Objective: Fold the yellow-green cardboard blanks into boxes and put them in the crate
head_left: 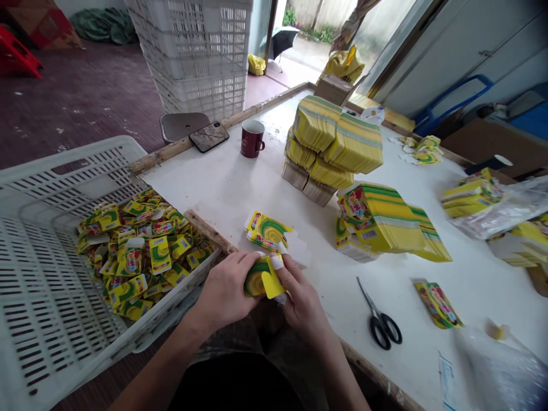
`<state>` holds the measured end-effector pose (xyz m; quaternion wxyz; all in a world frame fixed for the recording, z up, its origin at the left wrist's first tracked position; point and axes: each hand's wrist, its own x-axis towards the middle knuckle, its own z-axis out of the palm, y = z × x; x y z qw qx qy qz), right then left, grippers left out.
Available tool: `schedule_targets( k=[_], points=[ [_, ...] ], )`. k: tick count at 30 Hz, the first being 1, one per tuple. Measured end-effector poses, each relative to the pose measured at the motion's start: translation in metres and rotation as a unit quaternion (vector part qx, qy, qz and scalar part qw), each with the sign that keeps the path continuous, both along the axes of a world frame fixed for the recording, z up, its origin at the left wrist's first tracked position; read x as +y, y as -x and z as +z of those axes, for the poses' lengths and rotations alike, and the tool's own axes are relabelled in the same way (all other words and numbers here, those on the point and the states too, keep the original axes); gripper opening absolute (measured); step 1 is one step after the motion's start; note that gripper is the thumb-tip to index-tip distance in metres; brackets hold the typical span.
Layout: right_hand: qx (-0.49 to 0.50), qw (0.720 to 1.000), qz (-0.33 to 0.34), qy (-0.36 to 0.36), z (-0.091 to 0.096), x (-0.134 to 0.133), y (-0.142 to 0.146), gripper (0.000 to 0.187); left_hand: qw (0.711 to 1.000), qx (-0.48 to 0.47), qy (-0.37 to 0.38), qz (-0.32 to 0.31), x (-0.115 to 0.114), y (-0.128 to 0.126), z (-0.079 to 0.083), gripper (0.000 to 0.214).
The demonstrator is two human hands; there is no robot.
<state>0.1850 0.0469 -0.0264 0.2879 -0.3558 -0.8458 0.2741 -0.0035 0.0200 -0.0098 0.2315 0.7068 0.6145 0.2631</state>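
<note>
Both hands grip one small yellow and green carton (262,278) at the near edge of the white table (222,182). My left hand (226,288) wraps its left side, fingers closed. My right hand (297,291), with white tape on two fingertips, pinches its right side and an open yellow flap. Just beyond the hands lies a short pile of flat cartons (269,231). To my left a white plastic crate (51,308) holds several folded cartons (137,251).
Tall stacks of flat cartons (334,142) stand mid-table, another leaning stack (385,225) to the right. Black scissors (379,319) lie near the front edge. A dark red mug (252,138) and a phone (209,136) sit at the far left corner. Stacked white crates (197,51) stand on the floor.
</note>
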Motion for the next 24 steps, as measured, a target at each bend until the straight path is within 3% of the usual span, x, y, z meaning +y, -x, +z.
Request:
schedule_targets(
  k=[7,11,14,17,19,21,22,24],
  points=[
    [-0.028,0.996,0.074,0.046,0.013,0.011,-0.009,0.03,0.998,-0.011,0.057,-0.028,0.003,0.007,0.008,0.048],
    [-0.032,0.992,0.093,0.084,0.019,0.015,-0.01,0.025,0.996,-0.023,0.076,-0.037,0.004,0.004,0.006,0.044],
    [-0.011,0.994,0.049,0.101,0.013,0.006,-0.002,0.034,0.997,-0.026,0.066,-0.022,0.005,0.001,0.004,0.047],
    [0.019,0.992,0.009,0.124,0.007,-0.004,0.009,0.061,0.998,-0.043,0.056,-0.001,0.003,0.001,0.001,0.055],
    [0.041,0.989,0.013,0.141,0.005,-0.005,0.013,0.079,0.993,-0.105,0.057,0.021,0.0,0.002,-0.002,0.06],
    [0.063,0.988,-0.003,0.141,0.005,0.003,0.013,0.078,0.965,-0.243,0.045,0.084,-0.003,0.003,-0.005,0.058],
    [0.068,0.989,-0.03,0.128,0.004,0.01,0.012,0.069,0.932,-0.336,0.018,0.133,-0.004,0.005,-0.006,0.055],
    [0.054,0.988,-0.117,0.084,0.002,0.025,0.009,0.045,0.811,-0.531,-0.061,0.238,-0.005,0.009,-0.007,0.052]
  ],
)
